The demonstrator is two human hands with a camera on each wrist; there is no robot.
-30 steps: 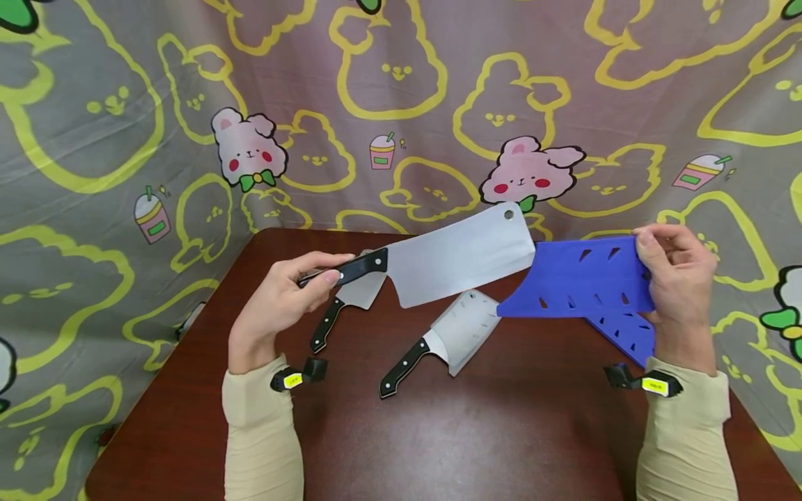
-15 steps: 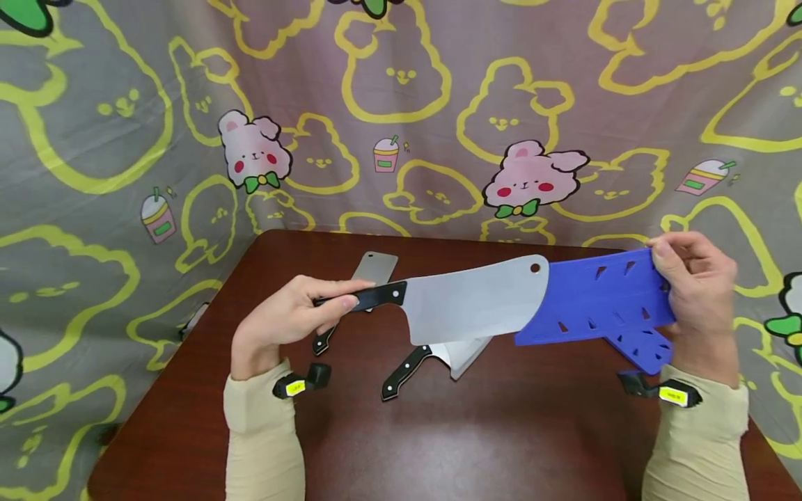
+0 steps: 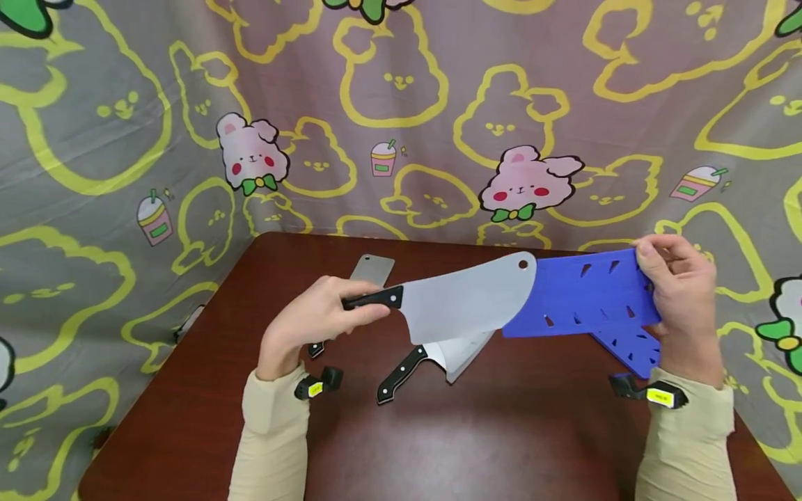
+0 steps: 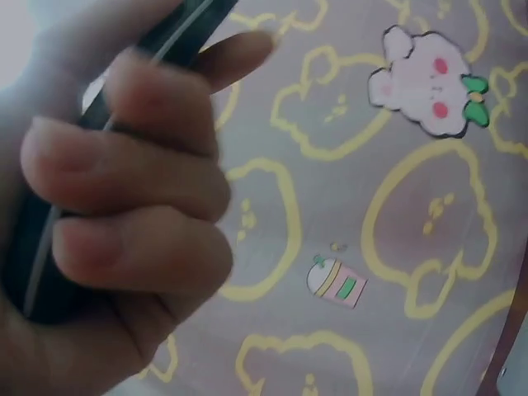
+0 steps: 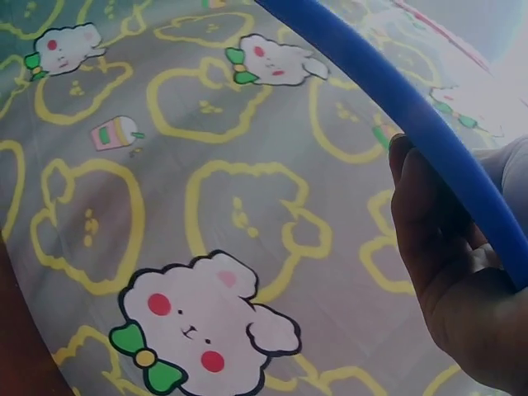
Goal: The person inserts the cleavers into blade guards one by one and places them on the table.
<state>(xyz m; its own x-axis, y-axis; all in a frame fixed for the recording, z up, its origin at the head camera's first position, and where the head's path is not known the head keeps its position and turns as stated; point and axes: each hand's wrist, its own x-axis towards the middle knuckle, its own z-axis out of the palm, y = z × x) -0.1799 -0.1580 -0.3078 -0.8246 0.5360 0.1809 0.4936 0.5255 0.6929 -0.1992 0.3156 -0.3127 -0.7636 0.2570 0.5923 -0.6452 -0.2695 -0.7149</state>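
My left hand point(image 3: 328, 309) grips the black handle point(image 3: 382, 299) of a large cleaver point(image 3: 464, 299), its blade pointing right above the table. In the left wrist view, fingers point(image 4: 132, 173) curl round that dark handle. Out to the right, my right hand point(image 3: 683, 299) pinches the far end of a blue slotted blade sheath point(image 3: 583, 296), thumb in front. The right wrist view catches only the sheath's narrow edge point(image 5: 396, 107). The blade's rounded end, hole showing, meets or overlaps the sheath's left end; I cannot tell whether it has entered.
Below the held blade lies another cleaver point(image 3: 401, 376), partly hidden. A further cleaver point(image 3: 374, 269) sits behind my left hand. On the brown table point(image 3: 501, 431), a second blue slotted sheath point(image 3: 626, 348) lies by my right wrist. A patterned curtain point(image 3: 426, 90) closes off the back.
The cleaver and the blue sheath have come down, and the blade has turned, its end now looking rounder. My left hand has shifted right and lower. The sheath went right, then back left.
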